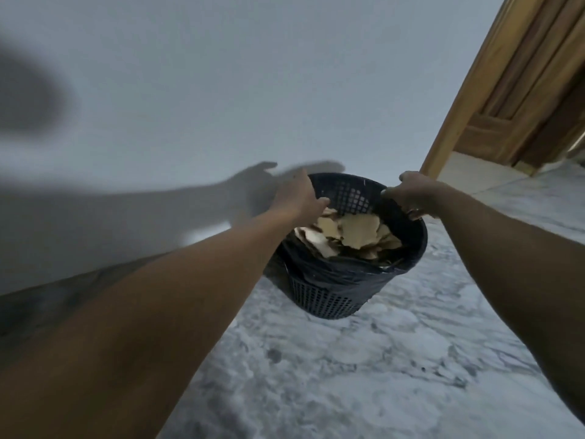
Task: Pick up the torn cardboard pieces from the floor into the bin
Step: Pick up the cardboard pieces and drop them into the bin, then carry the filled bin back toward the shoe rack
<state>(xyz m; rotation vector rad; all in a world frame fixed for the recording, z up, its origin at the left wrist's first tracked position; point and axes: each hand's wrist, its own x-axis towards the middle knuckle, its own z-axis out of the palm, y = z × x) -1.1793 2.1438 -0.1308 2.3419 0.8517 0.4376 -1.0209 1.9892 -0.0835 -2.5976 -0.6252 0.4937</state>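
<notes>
Bin [332, 289] of dark mesh on marble floor [380, 359], torn cardboard pieces [348, 231] heaped inside, left hand [300, 194] over left rim with fingers [297, 182] straight, right hand [411, 198] gripping right rim, fingers curled.

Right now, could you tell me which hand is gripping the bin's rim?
The right hand, curled round the rim of the mesh bin; the left hand reaches over the opposite edge.

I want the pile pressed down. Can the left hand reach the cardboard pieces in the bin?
Probably yes: the left hand is at the open top of the bin above the cardboard pieces, nothing between, and the right hand grips the opposite rim, out of the way.
</notes>
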